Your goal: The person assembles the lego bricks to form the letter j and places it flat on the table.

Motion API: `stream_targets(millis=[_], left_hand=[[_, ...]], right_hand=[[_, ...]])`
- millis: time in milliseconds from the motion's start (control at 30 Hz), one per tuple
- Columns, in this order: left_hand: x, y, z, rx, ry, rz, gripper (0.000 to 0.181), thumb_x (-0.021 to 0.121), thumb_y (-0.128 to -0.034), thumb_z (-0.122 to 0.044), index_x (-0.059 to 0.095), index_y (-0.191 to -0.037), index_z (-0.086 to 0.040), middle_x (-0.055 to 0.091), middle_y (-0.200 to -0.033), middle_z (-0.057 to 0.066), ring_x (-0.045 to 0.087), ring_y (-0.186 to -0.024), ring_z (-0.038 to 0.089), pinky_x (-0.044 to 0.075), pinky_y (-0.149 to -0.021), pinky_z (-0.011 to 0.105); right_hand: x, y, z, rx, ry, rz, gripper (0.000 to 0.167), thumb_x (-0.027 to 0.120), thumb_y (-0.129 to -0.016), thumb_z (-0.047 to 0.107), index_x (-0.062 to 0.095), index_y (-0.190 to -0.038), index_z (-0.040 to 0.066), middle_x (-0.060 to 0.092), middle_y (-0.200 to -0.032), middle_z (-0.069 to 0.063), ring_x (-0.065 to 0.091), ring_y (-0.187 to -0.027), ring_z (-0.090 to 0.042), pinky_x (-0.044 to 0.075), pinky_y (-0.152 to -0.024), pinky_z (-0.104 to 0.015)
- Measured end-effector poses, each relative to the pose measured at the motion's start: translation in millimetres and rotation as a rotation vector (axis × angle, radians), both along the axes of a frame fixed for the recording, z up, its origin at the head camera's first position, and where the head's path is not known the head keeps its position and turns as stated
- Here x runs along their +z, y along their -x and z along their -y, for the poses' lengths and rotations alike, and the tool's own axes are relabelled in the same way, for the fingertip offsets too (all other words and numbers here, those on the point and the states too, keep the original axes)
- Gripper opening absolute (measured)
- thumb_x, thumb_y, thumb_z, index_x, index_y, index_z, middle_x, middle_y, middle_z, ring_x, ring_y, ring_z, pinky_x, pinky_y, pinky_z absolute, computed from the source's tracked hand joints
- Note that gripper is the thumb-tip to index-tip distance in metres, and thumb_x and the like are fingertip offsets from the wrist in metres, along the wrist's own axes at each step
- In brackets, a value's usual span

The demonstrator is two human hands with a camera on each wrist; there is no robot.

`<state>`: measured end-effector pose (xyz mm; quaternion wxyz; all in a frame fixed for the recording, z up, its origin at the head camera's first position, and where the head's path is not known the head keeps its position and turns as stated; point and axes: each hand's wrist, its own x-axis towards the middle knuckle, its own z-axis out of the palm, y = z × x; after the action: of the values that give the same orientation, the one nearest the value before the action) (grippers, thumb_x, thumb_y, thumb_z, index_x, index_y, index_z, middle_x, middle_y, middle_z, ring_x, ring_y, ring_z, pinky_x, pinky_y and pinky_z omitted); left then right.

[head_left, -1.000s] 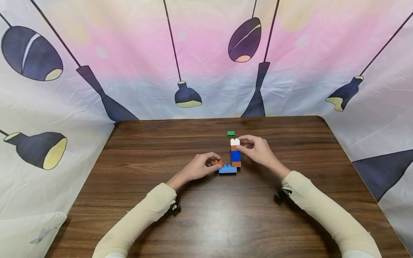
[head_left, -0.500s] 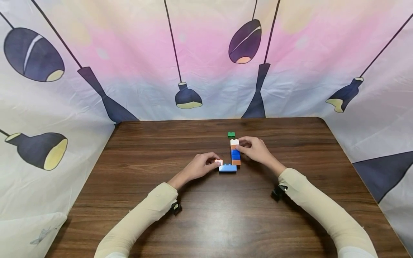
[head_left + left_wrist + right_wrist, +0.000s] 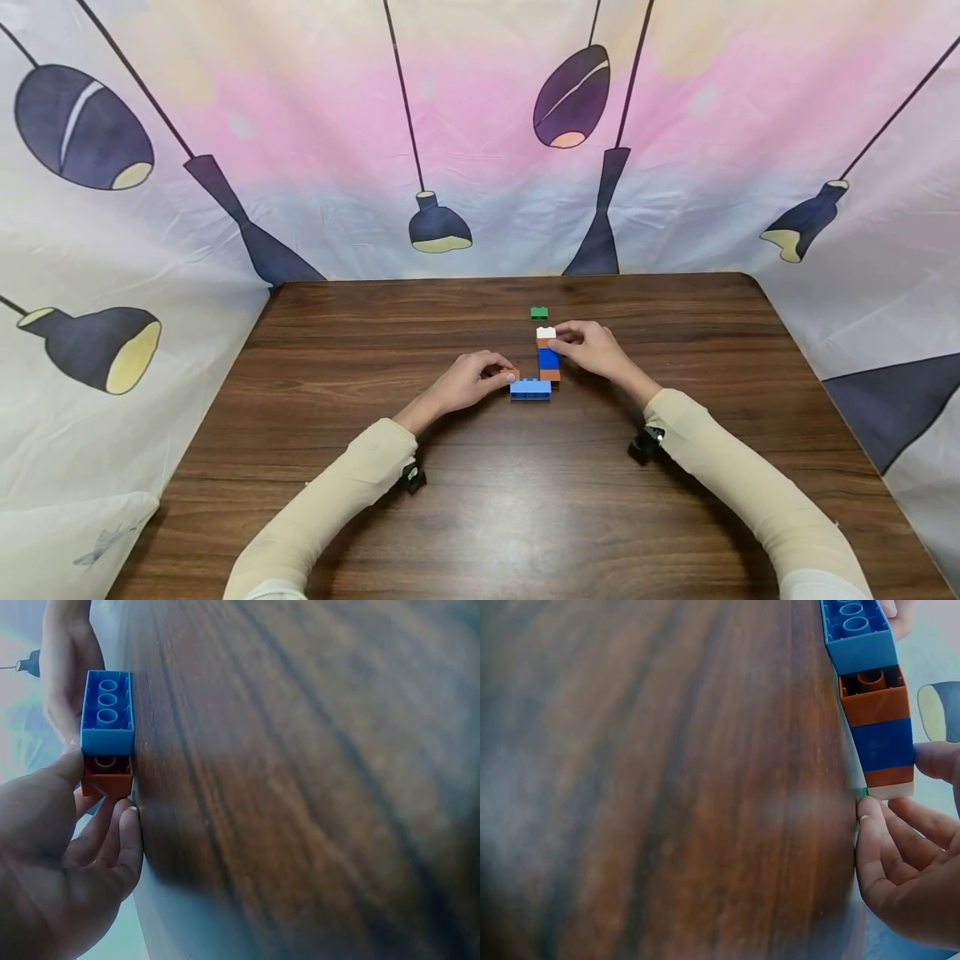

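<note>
Toy building bricks joined into an L-like shape are held between both hands. Its near part is a light blue brick (image 3: 530, 390), with the hollow underside facing the wrist cameras. From its right end runs a column with an orange brick (image 3: 874, 705), dark blue (image 3: 883, 744), another orange and a white brick (image 3: 546, 332) at the far end. My left hand (image 3: 472, 382) pinches an orange brick (image 3: 107, 784) at the light blue brick's left end. With thumb and fingers, my right hand (image 3: 595, 346) grips the column near its white end.
A loose green brick (image 3: 539, 313) lies on the brown wooden table (image 3: 360, 333) beyond the white brick. Printed fabric (image 3: 495, 108) with lamp drawings hangs behind the table.
The assembly has tipped slightly, so the light blue brick's hollow underside now shows in the head view. Both hands keep their grips and have barely moved.
</note>
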<state>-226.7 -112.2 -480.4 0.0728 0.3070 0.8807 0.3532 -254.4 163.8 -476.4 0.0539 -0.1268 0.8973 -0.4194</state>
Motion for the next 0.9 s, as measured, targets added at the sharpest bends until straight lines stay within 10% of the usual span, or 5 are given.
stream_targets(millis=[633, 900], left_hand=[[5.2, -1.6, -0.8, -0.032, 0.000, 0.059, 0.046, 0.064, -0.1012, -0.042, 0.063, -0.135, -0.010, 0.066, -0.126, 0.003, 0.063, -0.109, 0.014, 0.052, -0.093, 0.036], [4.6, -2.4, -3.7, -0.077, 0.027, -0.032, 0.043, 0.073, -0.0957, -0.038, 0.066, -0.131, -0.014, 0.065, -0.124, -0.001, 0.059, -0.104, 0.013, 0.049, -0.091, 0.036]], right_hand=[[13.4, 27.1, -10, -0.005, -0.054, -0.038, 0.040, 0.067, -0.100, 0.034, 0.068, -0.130, 0.009, 0.073, -0.115, -0.012, 0.068, -0.088, -0.023, 0.054, -0.076, -0.041], [21.9, 48.9, -8, 0.021, -0.113, -0.114, 0.038, 0.069, -0.099, 0.027, 0.068, -0.131, 0.005, 0.070, -0.126, -0.015, 0.065, -0.112, -0.032, 0.053, -0.091, -0.050]])
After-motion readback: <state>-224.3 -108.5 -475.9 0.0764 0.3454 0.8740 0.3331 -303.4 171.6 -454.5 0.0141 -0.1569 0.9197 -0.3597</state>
